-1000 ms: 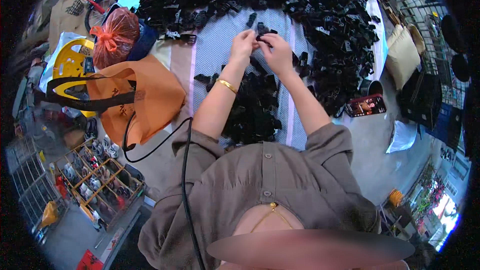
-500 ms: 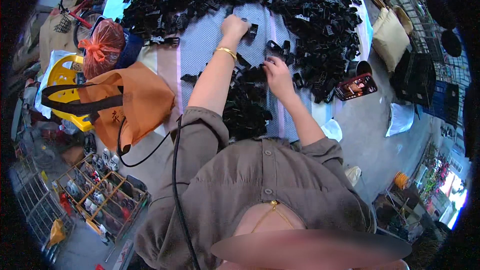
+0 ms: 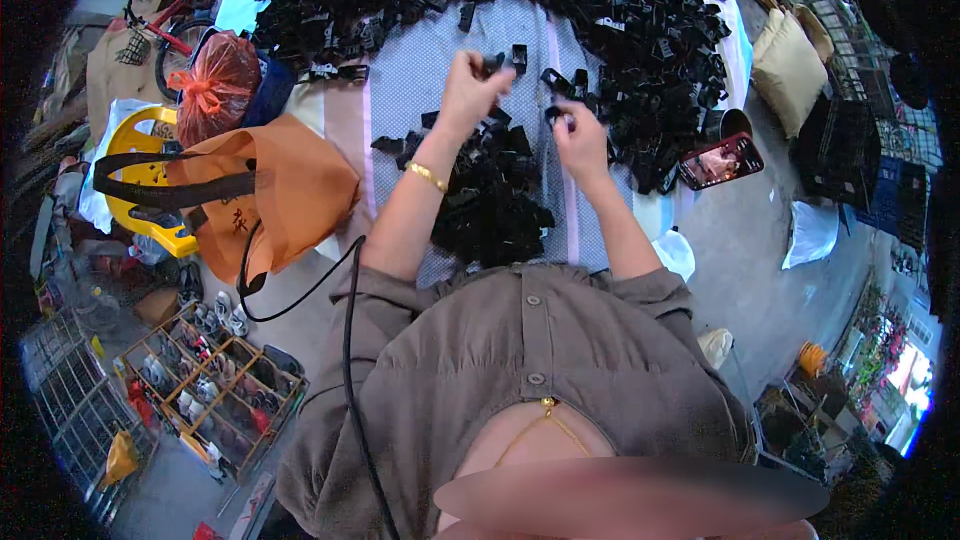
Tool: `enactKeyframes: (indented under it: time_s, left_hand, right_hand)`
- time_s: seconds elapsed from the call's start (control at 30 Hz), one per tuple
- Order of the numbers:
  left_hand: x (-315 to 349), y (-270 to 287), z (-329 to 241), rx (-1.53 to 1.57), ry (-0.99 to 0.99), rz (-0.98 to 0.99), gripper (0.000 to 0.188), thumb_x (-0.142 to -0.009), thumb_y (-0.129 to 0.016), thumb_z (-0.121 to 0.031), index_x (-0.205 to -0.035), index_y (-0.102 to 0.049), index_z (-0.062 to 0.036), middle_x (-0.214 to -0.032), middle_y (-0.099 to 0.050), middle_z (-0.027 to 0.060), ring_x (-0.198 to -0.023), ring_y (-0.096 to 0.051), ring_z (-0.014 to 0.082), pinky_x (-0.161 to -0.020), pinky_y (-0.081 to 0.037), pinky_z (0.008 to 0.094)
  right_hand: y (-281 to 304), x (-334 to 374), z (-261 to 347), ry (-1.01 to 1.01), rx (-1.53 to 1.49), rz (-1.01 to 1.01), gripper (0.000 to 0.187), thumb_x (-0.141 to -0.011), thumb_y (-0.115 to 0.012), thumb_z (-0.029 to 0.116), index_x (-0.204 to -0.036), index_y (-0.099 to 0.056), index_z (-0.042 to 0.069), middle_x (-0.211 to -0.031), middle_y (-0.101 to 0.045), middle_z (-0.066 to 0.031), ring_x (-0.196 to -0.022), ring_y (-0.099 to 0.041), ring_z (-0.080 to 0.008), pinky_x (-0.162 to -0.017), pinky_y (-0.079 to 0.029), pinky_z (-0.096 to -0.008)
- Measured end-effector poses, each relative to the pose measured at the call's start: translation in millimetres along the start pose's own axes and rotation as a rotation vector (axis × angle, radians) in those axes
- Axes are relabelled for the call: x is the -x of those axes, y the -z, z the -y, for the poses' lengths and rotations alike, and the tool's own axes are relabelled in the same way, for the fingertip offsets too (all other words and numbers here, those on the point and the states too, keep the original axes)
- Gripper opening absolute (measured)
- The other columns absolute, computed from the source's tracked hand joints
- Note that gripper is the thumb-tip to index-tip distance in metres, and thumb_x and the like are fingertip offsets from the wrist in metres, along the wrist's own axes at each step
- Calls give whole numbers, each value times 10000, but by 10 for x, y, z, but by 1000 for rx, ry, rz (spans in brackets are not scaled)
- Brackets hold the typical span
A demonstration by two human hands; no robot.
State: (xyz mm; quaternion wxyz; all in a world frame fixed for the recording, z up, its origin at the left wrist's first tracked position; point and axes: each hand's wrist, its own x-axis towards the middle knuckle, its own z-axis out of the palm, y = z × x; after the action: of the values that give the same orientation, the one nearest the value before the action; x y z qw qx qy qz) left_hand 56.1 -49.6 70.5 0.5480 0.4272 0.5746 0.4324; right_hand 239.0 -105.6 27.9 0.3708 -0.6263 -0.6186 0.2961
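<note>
Both of my hands work over a patterned cloth (image 3: pixel 420 55) strewn with small black plastic pieces, too small to name more exactly. My left hand (image 3: pixel 472 92), a gold bangle on its wrist, is closed with a small black piece (image 3: pixel 493 62) at its fingertips; those fingers are partly blurred. To its right, my right hand (image 3: pixel 580 138) pinches another black piece (image 3: pixel 553 115) between thumb and fingers. Another loose piece (image 3: pixel 519 57) lies just beyond the left fingertips. Between my forearms, close to my body, sits a pile of black pieces (image 3: pixel 490 205).
A wide heap of black pieces (image 3: pixel 640 40) curves round the far and right sides. A phone (image 3: pixel 720 161) with a lit screen rests at the right edge. On the left stand an orange bag (image 3: pixel 290 185), a yellow plastic chair (image 3: pixel 130 135) and a red tied bag (image 3: pixel 222 90). A black cable (image 3: pixel 350 360) crosses my left sleeve.
My left hand has drawn back toward me from the far heap, and its fingers have turned toward the right hand. My right hand has shifted slightly right and away from me.
</note>
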Motion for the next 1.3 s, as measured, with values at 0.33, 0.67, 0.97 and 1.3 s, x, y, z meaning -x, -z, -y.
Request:
enactKeyframes:
  time_s: [0.33,0.67,0.97,1.3]
  left_hand:
    - [646,-69,146,425,176,7,234,-868,-477,-274,-985,-426,-78,-752,-491,0,-603,-452,70,-493,-351,194]
    - [889,188,-50,492,54,43,386,-869,-478,-80,-1240,-388,-28,-851,-497,-11,-747,-483,70,-640,-419,205]
    - [978,165,-118,368,-48,10,306,-761,-615,24,-1062,-558,19,-937,-614,42,-829,-574,87,-754,-468,204]
    - [1074,220,-232,139,-37,65,366,-754,-636,19,-1108,-545,35,-940,-621,52,-823,-580,89,-718,-476,206]
  right_hand:
    - [-150,-47,817,370,80,14,220,-823,-532,70,-1035,-580,34,-871,-592,-170,-730,-575,-329,-613,-458,-358]
    - [43,183,924,-244,-740,258,299,-799,-598,20,-1095,-567,-4,-959,-617,-60,-843,-580,-105,-749,-472,-227]
    - [61,264,905,-128,-600,219,246,-775,-622,6,-1017,-584,-18,-925,-625,-51,-798,-591,-107,-726,-468,-214]
    - [169,288,1131,90,-231,123,399,-696,-668,2,-1072,-537,9,-886,-654,-119,-789,-640,-168,-696,-492,-272]
